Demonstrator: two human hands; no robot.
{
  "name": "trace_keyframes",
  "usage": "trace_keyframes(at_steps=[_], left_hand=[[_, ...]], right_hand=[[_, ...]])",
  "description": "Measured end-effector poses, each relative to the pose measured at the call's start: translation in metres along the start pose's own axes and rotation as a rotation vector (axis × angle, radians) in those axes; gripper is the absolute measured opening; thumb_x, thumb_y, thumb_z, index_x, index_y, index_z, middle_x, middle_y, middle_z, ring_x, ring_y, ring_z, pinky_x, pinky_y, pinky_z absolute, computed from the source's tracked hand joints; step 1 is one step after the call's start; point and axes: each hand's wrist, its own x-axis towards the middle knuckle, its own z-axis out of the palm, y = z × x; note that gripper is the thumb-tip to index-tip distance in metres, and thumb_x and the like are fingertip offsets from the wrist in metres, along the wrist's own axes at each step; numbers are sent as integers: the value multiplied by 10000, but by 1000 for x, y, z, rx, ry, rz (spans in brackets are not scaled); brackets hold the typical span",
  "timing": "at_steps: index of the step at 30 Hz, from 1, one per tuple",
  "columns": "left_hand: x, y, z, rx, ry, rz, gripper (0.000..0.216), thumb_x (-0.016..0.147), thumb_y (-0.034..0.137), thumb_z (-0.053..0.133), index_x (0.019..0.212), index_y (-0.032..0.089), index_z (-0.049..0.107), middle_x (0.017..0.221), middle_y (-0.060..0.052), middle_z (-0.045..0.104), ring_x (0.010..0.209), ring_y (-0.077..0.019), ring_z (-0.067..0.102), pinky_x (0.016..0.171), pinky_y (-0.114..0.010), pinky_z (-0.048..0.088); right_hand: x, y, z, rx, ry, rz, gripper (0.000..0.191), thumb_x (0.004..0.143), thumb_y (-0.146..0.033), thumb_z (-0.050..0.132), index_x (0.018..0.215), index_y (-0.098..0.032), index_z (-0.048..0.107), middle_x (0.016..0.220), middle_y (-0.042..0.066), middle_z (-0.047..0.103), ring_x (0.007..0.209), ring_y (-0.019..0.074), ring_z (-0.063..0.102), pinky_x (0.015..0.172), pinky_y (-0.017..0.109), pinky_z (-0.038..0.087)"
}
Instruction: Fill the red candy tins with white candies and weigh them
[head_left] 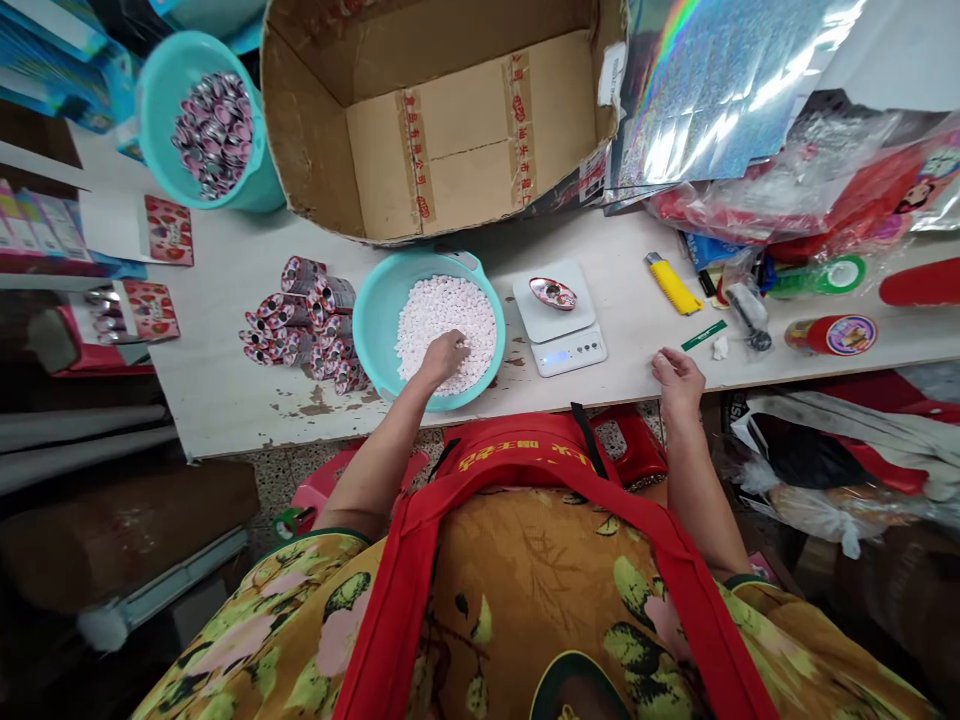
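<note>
My left hand (444, 358) reaches into a turquoise basin (369, 345) of small white pellets (427, 312). Its fingers are curled closed among the pellets, and the fingertips are partly hidden. My right hand (679, 382) is at the table's front edge with loosely bent fingers apart and nothing visible in them. A green strip (703, 336) lies close to it. Between the hands stands a white kitchen scale (568, 345) with a lit display. On its plate rests a small red-and-silver oval tin (553, 293). Several similar tins (300, 315) are stacked left of the basin.
A large open cardboard box (465, 130) stands behind the basin. At the back left is a turquoise bucket (154, 150) of small silver-and-pink pieces. A yellow cutter (673, 283), a round red container (844, 335) and plastic bags (795, 190) lie to the right.
</note>
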Motion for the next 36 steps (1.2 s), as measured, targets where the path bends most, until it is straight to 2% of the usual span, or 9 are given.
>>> trace_keyframes(at_steps=[6,10,12,16,21,24,27,30,36], left_hand=[[-4,-9,-23,-474,-87,-57,263,780,402,693,880,206,548,781,-10,607,635,-123,572,588,-249,465],[-1,12,-19,-850,-137,-155,309,795,447,737,840,170,606,709,-19,595,534,-81,510,449,-190,329],[1,36,-10,-784,-181,-87,249,779,359,758,817,150,629,674,-14,583,510,-67,474,439,-184,290],[9,100,21,-494,-299,194,116,754,192,708,832,150,635,659,5,570,552,-94,494,516,-215,353],[30,157,68,130,-176,506,86,760,93,633,780,177,630,798,-26,601,735,-173,556,705,-301,429],[41,165,84,367,-100,568,154,736,45,634,789,190,629,874,-54,612,819,-217,577,770,-339,425],[47,165,88,412,-69,578,251,700,38,664,892,199,638,913,-52,616,848,-232,577,779,-349,423],[47,165,89,402,-65,602,334,676,22,651,959,201,647,893,-39,620,854,-229,570,783,-348,423],[41,171,81,168,-89,537,143,688,45,615,754,170,632,791,-29,640,758,-184,566,754,-335,448]], right_hand=[[3,-4,6,-18,-29,-9,497,627,-495,799,1004,-185,704,949,40,711,843,169,659,831,385,586],[0,-4,3,-9,-26,9,480,634,-470,798,1008,-181,711,961,40,712,841,159,662,864,388,582],[-1,-4,2,2,-23,22,479,626,-465,804,1000,-180,715,960,39,715,832,156,661,873,393,582],[-1,-3,-1,25,-12,20,490,609,-469,810,990,-176,717,950,40,720,820,158,657,852,395,591],[-4,3,-8,61,10,29,504,588,-482,817,978,-178,717,951,39,724,803,152,653,821,383,600],[-6,8,-15,69,24,43,496,585,-476,819,968,-180,714,948,36,721,788,145,648,825,385,599],[-7,14,-22,75,36,54,493,600,-466,811,984,-173,709,949,40,711,794,146,649,837,387,595],[-7,16,-25,69,39,45,487,620,-465,801,995,-171,700,954,45,701,827,157,654,827,381,595],[-2,6,-20,69,38,39,476,631,-463,804,993,-172,700,972,49,706,834,157,653,826,381,594]])
